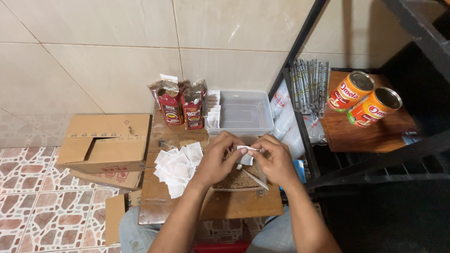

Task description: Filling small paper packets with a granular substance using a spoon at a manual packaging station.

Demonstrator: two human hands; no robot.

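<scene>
**Both hands pinch a small white sachet over the tray of brown grains**

From the head view we see our left hand (216, 161) and right hand (276, 161) drawn together, fingertips clamped on a small white sachet (245, 154). It is a flat paper pouch, roughly square and pale; how it is tilted and which way its long axis runs we cannot tell.

It hangs just above a clear shallow tray (259, 182) holding brown granules, near the front edge of the wooden bench (234, 206). Left of the tray lies a loose pile of white sachets (178, 166). Farther back sits a clear plastic box (243, 115) with more white sachets upright along its left side. Left of it stand two opened red packets (182, 105). On the shelf (370, 129) at right lie two orange cans (363, 98) on their sides.
</scene>
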